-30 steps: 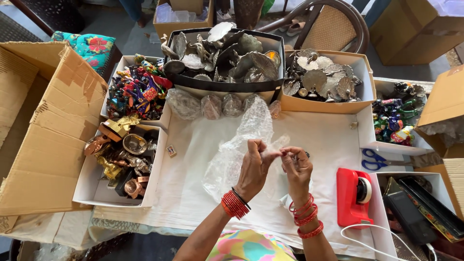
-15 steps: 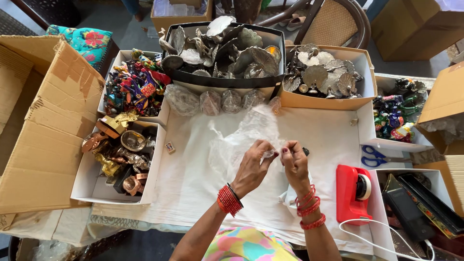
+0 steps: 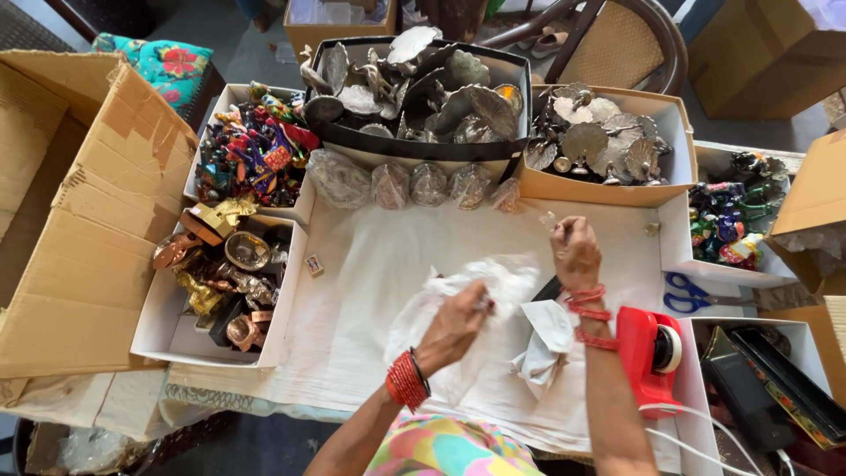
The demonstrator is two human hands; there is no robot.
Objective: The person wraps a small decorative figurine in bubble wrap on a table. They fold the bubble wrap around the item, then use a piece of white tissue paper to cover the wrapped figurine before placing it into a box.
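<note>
Centrally, left hand point(image 3: 454, 322) fingers pinch clear plastic bag point(image 3: 476, 282); right hand point(image 3: 575, 251) pinches tape.

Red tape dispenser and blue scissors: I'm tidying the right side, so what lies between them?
Nothing; in the head view only bare white table cover separates the red tape dispenser from the blue scissors just above it.
</note>
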